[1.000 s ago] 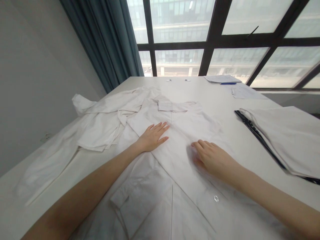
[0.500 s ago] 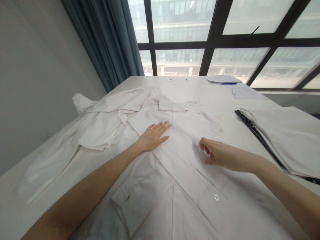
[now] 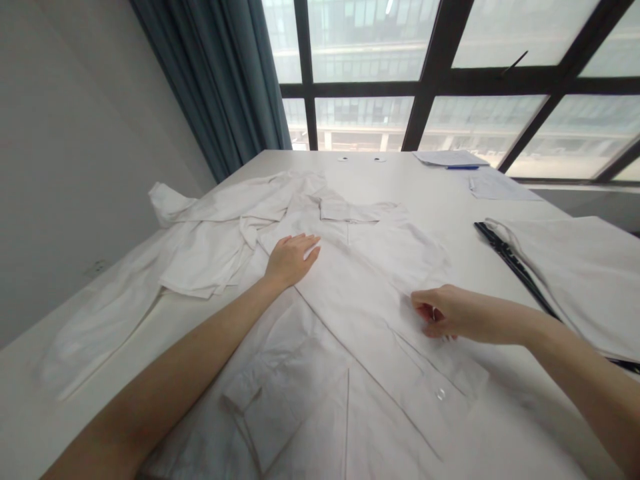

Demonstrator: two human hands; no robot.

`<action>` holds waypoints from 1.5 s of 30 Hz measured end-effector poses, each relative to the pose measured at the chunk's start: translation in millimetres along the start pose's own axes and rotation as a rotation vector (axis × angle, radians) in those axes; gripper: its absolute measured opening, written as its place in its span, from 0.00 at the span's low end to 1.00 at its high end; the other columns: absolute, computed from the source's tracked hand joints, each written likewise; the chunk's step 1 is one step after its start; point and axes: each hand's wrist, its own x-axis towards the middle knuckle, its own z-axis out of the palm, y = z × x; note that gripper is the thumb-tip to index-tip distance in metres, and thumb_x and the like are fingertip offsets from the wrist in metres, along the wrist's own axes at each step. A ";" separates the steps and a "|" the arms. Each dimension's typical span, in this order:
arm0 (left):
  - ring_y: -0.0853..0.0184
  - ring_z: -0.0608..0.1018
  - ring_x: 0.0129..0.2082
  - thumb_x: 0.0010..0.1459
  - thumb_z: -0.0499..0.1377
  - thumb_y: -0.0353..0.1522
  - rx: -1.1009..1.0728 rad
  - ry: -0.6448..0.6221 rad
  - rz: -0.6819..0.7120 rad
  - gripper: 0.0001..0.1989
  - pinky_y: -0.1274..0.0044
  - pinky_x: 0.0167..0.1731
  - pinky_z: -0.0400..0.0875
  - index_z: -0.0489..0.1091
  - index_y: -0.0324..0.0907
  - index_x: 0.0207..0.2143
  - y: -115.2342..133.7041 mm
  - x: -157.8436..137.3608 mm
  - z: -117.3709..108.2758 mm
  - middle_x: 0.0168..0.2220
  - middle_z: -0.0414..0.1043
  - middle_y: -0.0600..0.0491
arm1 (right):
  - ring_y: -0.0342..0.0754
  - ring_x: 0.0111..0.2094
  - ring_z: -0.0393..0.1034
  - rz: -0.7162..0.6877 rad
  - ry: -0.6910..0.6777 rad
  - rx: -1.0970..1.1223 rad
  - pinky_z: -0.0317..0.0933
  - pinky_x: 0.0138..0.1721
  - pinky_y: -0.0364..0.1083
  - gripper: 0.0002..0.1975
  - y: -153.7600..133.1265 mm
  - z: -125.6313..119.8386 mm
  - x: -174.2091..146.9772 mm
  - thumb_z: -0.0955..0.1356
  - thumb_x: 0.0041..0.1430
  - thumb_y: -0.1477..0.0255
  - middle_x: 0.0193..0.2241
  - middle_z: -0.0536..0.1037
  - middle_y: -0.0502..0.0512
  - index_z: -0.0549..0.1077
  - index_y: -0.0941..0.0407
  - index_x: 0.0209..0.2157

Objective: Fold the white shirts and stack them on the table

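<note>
A white coat (image 3: pixel 350 320) lies spread on the table, with its collar toward the far side and creases over its lower part. A small clear button (image 3: pixel 440 394) shows near its right edge. My left hand (image 3: pixel 293 259) rests flat on the upper part of the coat, fingers stretched out. My right hand (image 3: pixel 440 312) is closed in a pinch on the cloth at the coat's right side. The curled fingers partly hide the pinched fold. To the left, a sleeve (image 3: pixel 110 320) trails toward the near edge.
Folded white cloth (image 3: pixel 575 280) with a black strip (image 3: pixel 515 267) under its edge lies on the right. Papers (image 3: pixel 500 187) and a blue pen (image 3: pixel 463 167) lie at the far right of the white table (image 3: pixel 365 177). Beyond are a curtain (image 3: pixel 220 73) and windows.
My left hand has slid a little left and away from me. The right hand has moved right and slightly nearer, and the coat's right edge has shifted outward.
</note>
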 end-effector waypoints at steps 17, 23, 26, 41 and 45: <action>0.58 0.58 0.67 0.68 0.46 0.41 0.169 -0.234 -0.005 0.25 0.60 0.63 0.53 0.58 0.46 0.65 1.6 -1.1 1.6 0.68 0.53 0.48 | 0.50 0.36 0.73 -0.199 0.551 -0.323 0.65 0.35 0.48 0.07 -23.8 18.7 17.2 0.62 0.65 0.72 0.38 0.77 0.57 0.70 0.55 0.41; 0.57 0.56 0.67 0.68 0.45 0.41 0.175 -0.252 0.018 0.26 0.59 0.62 0.52 0.55 0.45 0.66 0.2 -1.1 2.1 0.68 0.51 0.47 | 0.56 0.66 0.51 -0.577 0.600 -0.334 0.52 0.62 0.59 0.19 -26.4 59.8 41.5 0.61 0.67 0.67 0.65 0.60 0.63 0.67 0.56 0.56; 0.57 0.56 0.67 0.68 0.45 0.41 0.182 -0.246 0.020 0.26 0.59 0.62 0.52 0.54 0.46 0.66 0.3 -1.9 3.1 0.68 0.52 0.47 | 0.57 0.68 0.46 -0.551 0.548 -0.360 0.49 0.64 0.61 0.25 -24.4 68.1 45.7 0.61 0.67 0.63 0.67 0.56 0.61 0.62 0.55 0.63; 0.58 0.48 0.70 0.66 0.46 0.48 0.132 -0.386 0.111 0.35 0.62 0.65 0.46 0.46 0.42 0.69 -2.4 26.4 5.2 0.71 0.40 0.45 | 0.59 0.68 0.44 -0.492 0.498 -0.410 0.47 0.64 0.63 0.28 -27.2 67.4 46.2 0.60 0.68 0.59 0.68 0.53 0.60 0.57 0.51 0.66; 0.58 0.47 0.70 0.67 0.43 0.49 0.125 -0.359 0.019 0.34 0.61 0.66 0.43 0.47 0.40 0.69 -19.0 48.1 12.8 0.70 0.42 0.44 | 0.59 0.68 0.44 -0.484 0.482 -0.406 0.47 0.64 0.62 0.29 -27.8 66.7 44.8 0.60 0.68 0.58 0.68 0.52 0.60 0.56 0.51 0.66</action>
